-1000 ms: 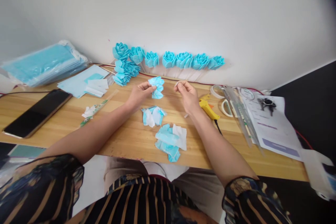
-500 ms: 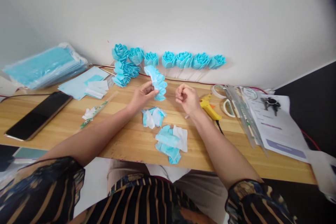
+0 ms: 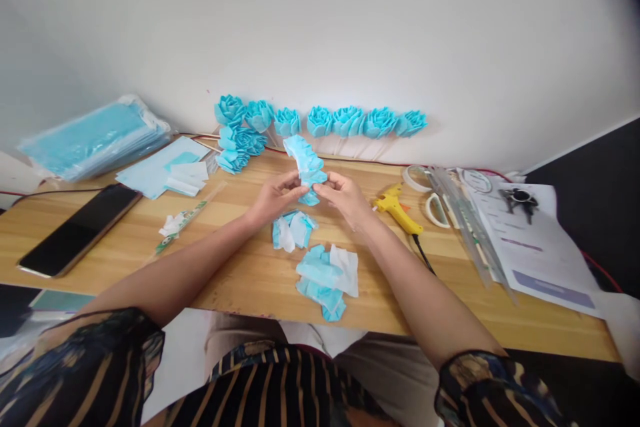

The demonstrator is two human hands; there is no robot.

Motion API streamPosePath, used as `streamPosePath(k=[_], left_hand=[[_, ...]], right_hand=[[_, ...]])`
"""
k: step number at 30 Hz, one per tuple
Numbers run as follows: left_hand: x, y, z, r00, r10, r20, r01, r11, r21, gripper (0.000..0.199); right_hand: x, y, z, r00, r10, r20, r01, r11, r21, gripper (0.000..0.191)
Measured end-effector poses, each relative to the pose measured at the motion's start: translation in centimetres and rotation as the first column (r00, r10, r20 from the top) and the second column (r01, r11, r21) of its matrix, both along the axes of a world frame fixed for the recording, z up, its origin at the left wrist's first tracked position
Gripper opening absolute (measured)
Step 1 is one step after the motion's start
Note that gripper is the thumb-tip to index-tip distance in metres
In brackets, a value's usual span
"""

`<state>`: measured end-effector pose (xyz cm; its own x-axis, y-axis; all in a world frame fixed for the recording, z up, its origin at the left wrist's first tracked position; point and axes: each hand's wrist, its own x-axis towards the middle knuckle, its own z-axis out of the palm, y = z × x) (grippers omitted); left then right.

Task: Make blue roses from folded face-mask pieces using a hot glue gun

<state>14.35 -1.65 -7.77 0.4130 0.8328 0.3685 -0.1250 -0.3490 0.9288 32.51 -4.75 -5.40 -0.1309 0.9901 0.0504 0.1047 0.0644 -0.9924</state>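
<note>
- Right hand [image 3: 345, 197] has swung in from the side, closing the gap of the earlier frame, and it's now meeting the ruffled blue strip [image 3: 306, 159]!
- So both hands are on it: left hand [image 3: 275, 197] pinching the lower part between thumb and fingers, right thumb and fingertips drawn together at the opposite edge.
- And where is that strip? Held up over the middle of the wooden table [image 3: 240, 273], its free top end curving up and left, towards the wall.
- How far along? One edge is already scalloped; yet it hangs as an open curve, so I'd call it part-made next to the finished-looking pieces behind.
- Just below the hands, a small bundle [image 3: 299, 230] of blue and white pieces; nearer the body, a looser pile [image 3: 320, 273]. Both look unassembled, to my eye.
- Off to the right, the yellow glue gun [image 3: 397, 210] lies on the tabletop, near the right wrist, neither hand on it.
- Behind, the completed tally: seven blue flowers [image 3: 349, 121] strung along the wall, plus a tight flower cluster [image 3: 240, 140] at the left, its exact count hard to call.
- Further left, flat blue sheets [image 3: 145, 173] lie uncurled, beside a clear bag [image 3: 95, 137] of more.
</note>
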Motion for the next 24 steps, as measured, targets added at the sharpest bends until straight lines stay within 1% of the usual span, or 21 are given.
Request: streamPosePath(k=[2, 5, 8, 11, 14, 17, 21, 23, 24], left_hand=[[-0.1, 0.0, -0.1, 1.000, 0.007, -0.021, -0.006, 0.999, 0.042, 0.044], [-0.4, 0.1, -0.1, 1.000, 0.013, 0.011, -0.014, 0.998, 0.065, 0.053], [-0.6, 0.1, 0.1, 0.997, 0.053, 0.053, -0.053, 0.999, 0.002, 0.060], [-0.8, 0.0, 0.3, 0.994, 0.037, 0.107, -0.027, 0.995, -0.091, 0.062], [-0.8, 0.0, 0.5, 0.990, 0.021, 0.137, -0.003, 0.992, -0.128, 0.059], [-0.8, 0.2, 0.4, 0.990, 0.022, 0.139, -0.002, 0.990, -0.144, 0.053], [-0.9, 0.7, 0.0, 0.991, 0.018, 0.134, -0.003, 0.994, -0.113, 0.050], [-0.9, 0.9, -0.2, 0.995, 0.018, 0.097, -0.013, 0.998, -0.057, 0.051], [-1.0, 0.9, -0.2, 0.998, 0.024, 0.063, -0.024, 1.000, -0.009, 0.052]], right_hand=[[0.1, 0.1, -0.3, 1.000, -0.001, 0.012, 0.000, 1.000, 0.031, 0.029], [0.3, 0.3, -0.5, 0.998, -0.001, 0.055, -0.003, 0.997, 0.075, 0.025], [0.5, 0.5, -0.7, 0.997, -0.008, 0.082, 0.000, 0.995, 0.101, 0.021], [0.7, 0.7, -0.9, 0.996, -0.029, 0.083, 0.022, 0.996, 0.085, 0.017], [0.8, 0.8, -1.2, 0.996, -0.017, 0.083, 0.015, 1.000, 0.027, 0.017], [0.8, 0.7, -1.2, 0.999, -0.012, 0.049, 0.011, 1.000, 0.016, 0.018], [0.7, 0.6, -0.7, 0.998, -0.046, -0.030, 0.047, 0.999, 0.013, 0.019], [0.6, 0.5, -0.3, 0.996, -0.071, -0.060, 0.070, 0.997, -0.027, 0.020], [0.5, 0.4, -0.1, 0.994, -0.082, -0.077, 0.079, 0.996, -0.050, 0.021]])
